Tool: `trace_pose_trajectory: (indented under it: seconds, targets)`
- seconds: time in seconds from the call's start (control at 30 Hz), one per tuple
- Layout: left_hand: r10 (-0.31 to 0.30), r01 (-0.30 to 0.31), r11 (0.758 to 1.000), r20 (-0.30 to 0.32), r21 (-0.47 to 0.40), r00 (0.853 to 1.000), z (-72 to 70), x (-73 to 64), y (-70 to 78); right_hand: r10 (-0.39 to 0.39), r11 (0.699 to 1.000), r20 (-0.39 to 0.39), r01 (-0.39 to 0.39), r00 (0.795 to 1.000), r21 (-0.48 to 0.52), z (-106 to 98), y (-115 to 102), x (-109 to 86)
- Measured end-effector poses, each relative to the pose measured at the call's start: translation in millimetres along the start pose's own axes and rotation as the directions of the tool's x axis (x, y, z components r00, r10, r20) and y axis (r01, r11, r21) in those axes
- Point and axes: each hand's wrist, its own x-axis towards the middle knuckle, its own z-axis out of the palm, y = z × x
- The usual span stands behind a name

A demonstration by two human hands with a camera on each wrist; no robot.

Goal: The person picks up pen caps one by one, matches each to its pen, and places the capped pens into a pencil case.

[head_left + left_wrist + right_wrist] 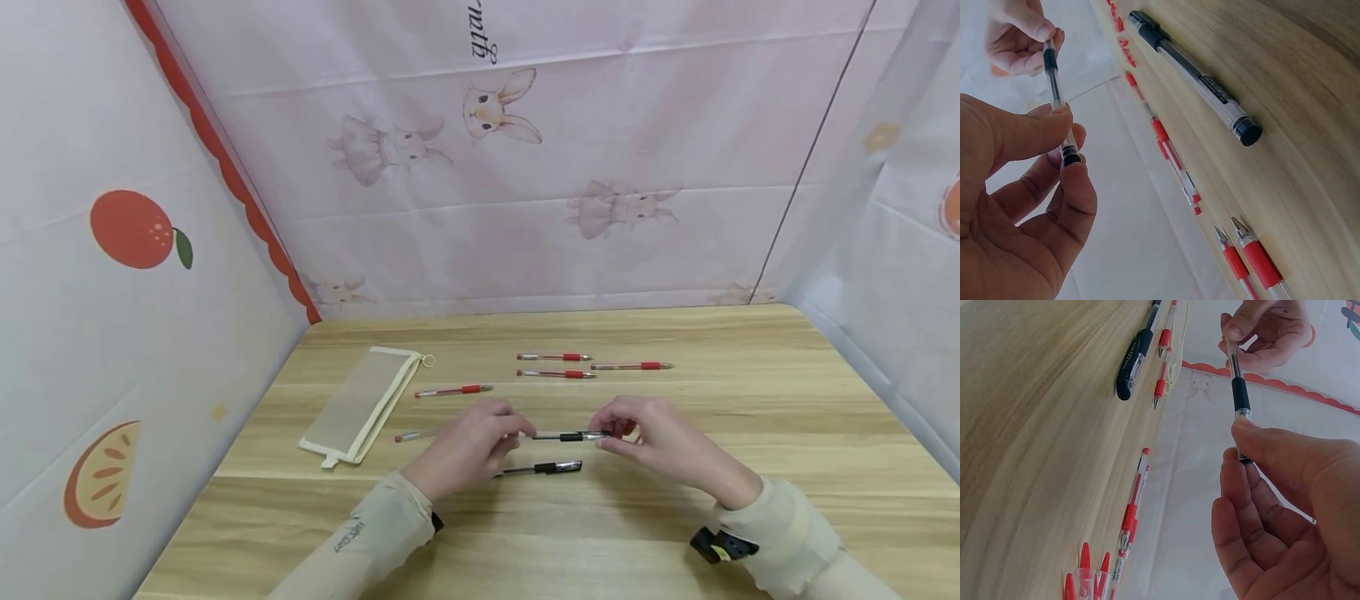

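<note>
"As we read from the left, how far along are we?"

"Past the beige mesh pouch [348, 400], slim clear pens with red grips [453, 391] show bare tips, so we'd count those as left; the capped black-gripped pen [540, 469] on the pale wooden table [600, 542] looks done."

"And the slender clear pen with a black grip [572, 437], held above it between the hands?"

"Its long axis runs sideways: the left hand [476, 442] pinches the rear end, and the writing end points right, pinched by the right hand [660, 437]. We can't tell whether it's fully capped."
</note>
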Motion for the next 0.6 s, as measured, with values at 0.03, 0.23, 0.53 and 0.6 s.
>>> trace_pose_trajectory:
  seconds: [0.03,0.23,0.53,0.6]
  targets:
    - [-0.001,0.001,1.000,0.004,-0.003,1.000,-0.1,0.4,0.1,-0.004,1.000,0.002,0.004,1.000,0.001,-0.8,-0.3,0.0]
    - [0.001,-0.001,1.000,0.015,-0.006,1.000,-0.3,2.7,0.6,-0.034,0.999,-0.004,0.034,0.999,-0.004,-2.1,-1.6,0.3]
    - [-0.015,0.016,1.000,0.050,-0.011,0.999,3.1,3.0,1.8,-0.024,0.999,-0.002,0.024,1.000,-0.030,3.4,4.5,-2.7]
    - [-0.019,0.020,1.000,0.057,-0.016,0.998,4.3,3.5,1.3,-0.014,0.999,0.001,0.014,1.000,-0.029,4.0,5.7,-3.0]
